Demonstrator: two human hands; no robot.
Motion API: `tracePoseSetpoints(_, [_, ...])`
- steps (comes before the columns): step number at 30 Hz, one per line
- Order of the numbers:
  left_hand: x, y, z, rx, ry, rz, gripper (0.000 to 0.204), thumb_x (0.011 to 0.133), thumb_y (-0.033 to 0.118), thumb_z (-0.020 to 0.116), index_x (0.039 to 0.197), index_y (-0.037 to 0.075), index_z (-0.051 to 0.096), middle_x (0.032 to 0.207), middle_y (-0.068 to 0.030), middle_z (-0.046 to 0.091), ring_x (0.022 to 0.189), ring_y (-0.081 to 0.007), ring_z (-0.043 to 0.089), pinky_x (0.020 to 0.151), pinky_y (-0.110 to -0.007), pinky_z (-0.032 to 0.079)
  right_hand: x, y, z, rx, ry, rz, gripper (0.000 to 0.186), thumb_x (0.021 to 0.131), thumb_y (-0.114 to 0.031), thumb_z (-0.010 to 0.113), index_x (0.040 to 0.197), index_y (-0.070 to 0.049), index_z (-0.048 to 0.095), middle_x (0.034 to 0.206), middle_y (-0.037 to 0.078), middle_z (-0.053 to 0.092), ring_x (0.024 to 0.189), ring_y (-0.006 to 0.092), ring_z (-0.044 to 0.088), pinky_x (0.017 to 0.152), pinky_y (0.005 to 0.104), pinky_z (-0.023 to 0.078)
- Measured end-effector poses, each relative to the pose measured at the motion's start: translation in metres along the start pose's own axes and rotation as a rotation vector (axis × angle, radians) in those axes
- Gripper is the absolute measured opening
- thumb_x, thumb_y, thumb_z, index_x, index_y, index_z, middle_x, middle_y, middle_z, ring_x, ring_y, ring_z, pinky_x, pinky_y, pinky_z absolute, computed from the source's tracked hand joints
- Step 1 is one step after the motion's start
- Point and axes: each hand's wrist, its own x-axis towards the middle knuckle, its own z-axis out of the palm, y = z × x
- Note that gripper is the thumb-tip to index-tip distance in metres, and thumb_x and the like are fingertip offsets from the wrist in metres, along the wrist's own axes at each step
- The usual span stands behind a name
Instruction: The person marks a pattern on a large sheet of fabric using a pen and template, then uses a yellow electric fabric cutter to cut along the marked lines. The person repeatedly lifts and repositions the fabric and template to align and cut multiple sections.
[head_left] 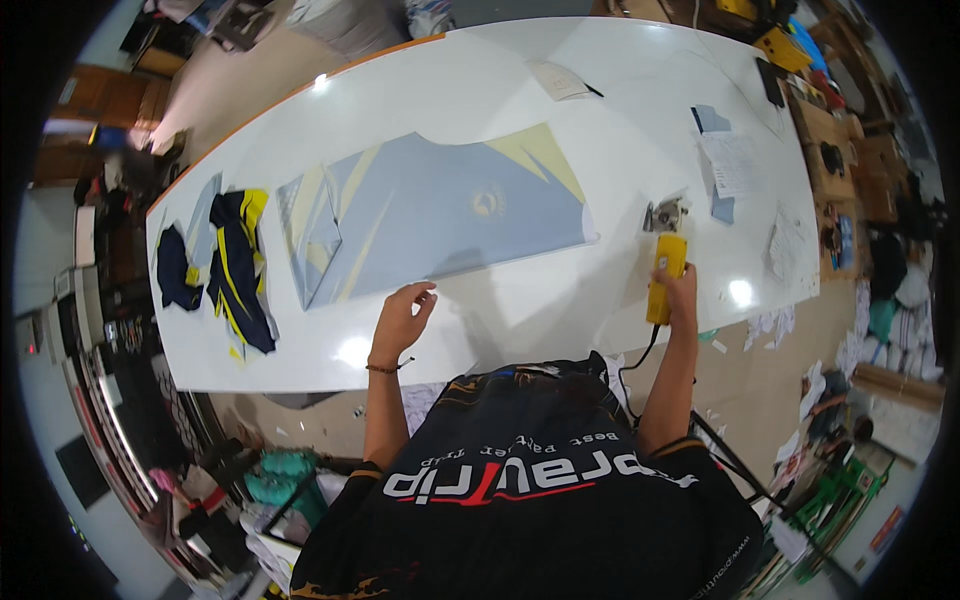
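Note:
My right hand [682,292] is wrapped round the yellow body of an electric cloth cutter [671,252]. The cutter's metal head rests on or just above the white table [520,320], and its black cord trails down toward me. Left of it lies a large light blue-grey fabric panel [420,215] with pale yellow corners, its left end folded over. At the panel's near edge is my left hand [404,314], holding nothing, with its fingers loosely bent and apart. Whether its fingertips touch the cloth, I cannot tell.
Dark navy and yellow cut pieces [238,265] lie at the table's left end. A paper sheet [728,165] overlaps a blue-grey strip on the right, with crumpled white material [785,243] beside it. At the far side is a pale card [556,80] with a dark pen.

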Motion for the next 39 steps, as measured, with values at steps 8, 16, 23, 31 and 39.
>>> tracePoseSetpoints(8, [0.114, -0.067, -0.042, 0.153, 0.141, 0.303, 0.036, 0.097, 0.019, 0.07, 0.129, 0.003, 0.064, 0.127, -0.0191, 0.065, 0.119, -0.0378, 0.059, 0.101, -0.047, 0.048, -0.194, 0.039, 0.09, -0.093, 0.082, 0.042, 0.079, 0.076, -0.008, 0.077, 0.146, 0.0, 0.042, 0.111, 0.015, 0.066, 0.088, 0.0252, 0.07, 0.078, 0.0387, 0.059])
tracePoseSetpoints(16, [0.166, -0.097, -0.027, 0.322, 0.176, 0.42, 0.056, 0.1, 0.033, 0.067, 0.144, 0.002, 0.051, 0.152, -0.0233, 0.046, 0.14, -0.0432, 0.042, 0.115, -0.054, 0.035, -0.281, 0.038, 0.179, -0.373, 0.073, -0.022, 0.085, 0.079, -0.017, 0.075, 0.153, -0.007, 0.035, 0.114, 0.026, 0.07, 0.101, 0.0429, 0.071, 0.087, 0.0484, 0.057])
tracePoseSetpoints(23, [0.177, -0.114, -0.021, 0.449, 0.206, 0.464, 0.062, 0.102, 0.042, 0.062, 0.147, 0.001, 0.047, 0.156, -0.0226, 0.042, 0.145, -0.0419, 0.038, 0.12, -0.056, 0.031, -0.286, 0.014, 0.22, -0.51, 0.101, -0.005, 0.081, 0.081, -0.027, 0.073, 0.15, -0.01, 0.034, 0.106, 0.03, 0.07, 0.098, 0.0516, 0.068, 0.082, 0.0565, 0.055])
tracePoseSetpoints(31, [0.184, -0.12, -0.011, 0.422, 0.212, 0.487, 0.066, 0.103, 0.045, 0.061, 0.148, 0.0, 0.046, 0.156, -0.0225, 0.042, 0.146, -0.041, 0.038, 0.122, -0.057, 0.03, -0.26, -0.006, 0.229, -0.535, 0.13, 0.028, 0.076, 0.083, -0.032, 0.075, 0.146, -0.011, 0.038, 0.103, 0.028, 0.071, 0.095, 0.0511, 0.069, 0.08, 0.0575, 0.055])
tracePoseSetpoints(39, [0.186, -0.125, -0.01, 0.317, 0.248, 0.509, 0.064, 0.101, 0.039, 0.066, 0.147, -0.001, 0.048, 0.154, -0.0244, 0.044, 0.146, -0.0439, 0.038, 0.12, -0.056, 0.032, -0.24, -0.013, 0.229, -0.568, 0.114, 0.089, 0.077, 0.083, -0.034, 0.075, 0.146, -0.013, 0.038, 0.105, 0.028, 0.072, 0.097, 0.0515, 0.069, 0.083, 0.058, 0.055])
